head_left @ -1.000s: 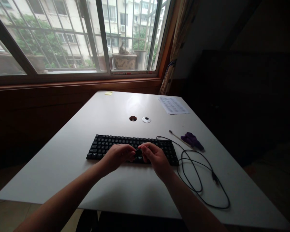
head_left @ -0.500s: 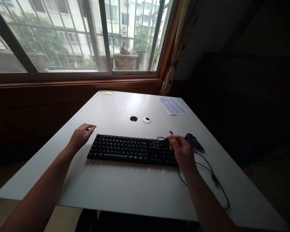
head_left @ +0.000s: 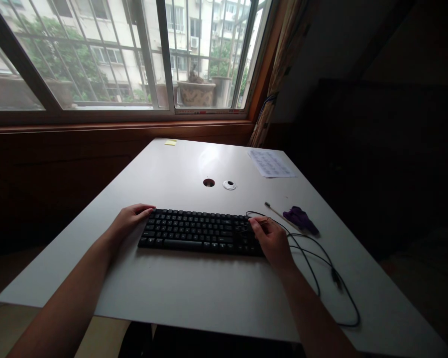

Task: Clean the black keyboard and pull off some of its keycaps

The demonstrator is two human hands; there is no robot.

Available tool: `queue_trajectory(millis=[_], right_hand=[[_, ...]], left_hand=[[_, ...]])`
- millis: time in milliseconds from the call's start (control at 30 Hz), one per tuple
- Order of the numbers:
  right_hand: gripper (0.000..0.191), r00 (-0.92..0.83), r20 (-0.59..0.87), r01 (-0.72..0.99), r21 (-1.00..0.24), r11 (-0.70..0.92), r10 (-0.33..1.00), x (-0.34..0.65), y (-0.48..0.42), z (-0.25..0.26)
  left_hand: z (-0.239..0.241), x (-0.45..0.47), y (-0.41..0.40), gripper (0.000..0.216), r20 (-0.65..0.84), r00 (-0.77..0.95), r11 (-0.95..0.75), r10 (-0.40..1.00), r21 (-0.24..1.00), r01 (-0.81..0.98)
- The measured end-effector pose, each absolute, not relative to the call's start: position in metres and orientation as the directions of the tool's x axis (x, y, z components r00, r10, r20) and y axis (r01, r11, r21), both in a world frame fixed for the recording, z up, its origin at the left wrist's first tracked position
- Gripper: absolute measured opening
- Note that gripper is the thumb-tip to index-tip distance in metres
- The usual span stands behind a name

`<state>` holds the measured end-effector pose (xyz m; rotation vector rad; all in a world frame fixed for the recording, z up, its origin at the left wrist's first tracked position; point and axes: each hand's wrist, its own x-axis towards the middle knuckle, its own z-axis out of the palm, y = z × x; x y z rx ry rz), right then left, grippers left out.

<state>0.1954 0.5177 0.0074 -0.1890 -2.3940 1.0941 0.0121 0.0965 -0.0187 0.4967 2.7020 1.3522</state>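
Note:
A black keyboard lies across the middle of the white table. My left hand rests at its left end, fingers curved against the top left corner. My right hand covers the keyboard's right end, its fingers bent around the edge there. Both hands look closed on the keyboard's ends. The keyboard's black cable runs from under my right hand and loops over the table to the right.
A thin stick and a purple cloth-like thing lie right of the keyboard. A round cable hole and its white cap sit behind it. A printed sheet and a yellow note lie near the window.
My hands were together over the keyboard's middle, then moved apart. Now the left has come onto the left end and the right has settled on the right end.

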Motion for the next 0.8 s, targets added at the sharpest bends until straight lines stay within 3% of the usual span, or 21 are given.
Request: queue_trajectory(millis=[300, 800], right_hand=[[0.039, -0.907, 0.161, 0.061, -0.864, 0.5, 0.39, 0.198, 0.531, -0.011], [0.041, -0.915, 0.025, 0.113, -0.943, 0.314, 0.404, 0.196, 0.539, -0.014]], left_hand=[[-0.022, 0.014, 0.1, 0.051, 0.083, -0.923, 0.558, 0.377, 0.775, 0.298], [-0.02, 0.017, 0.104, 0.039, 0.138, -0.908, 0.6, 0.396, 0.71, 0.369]])
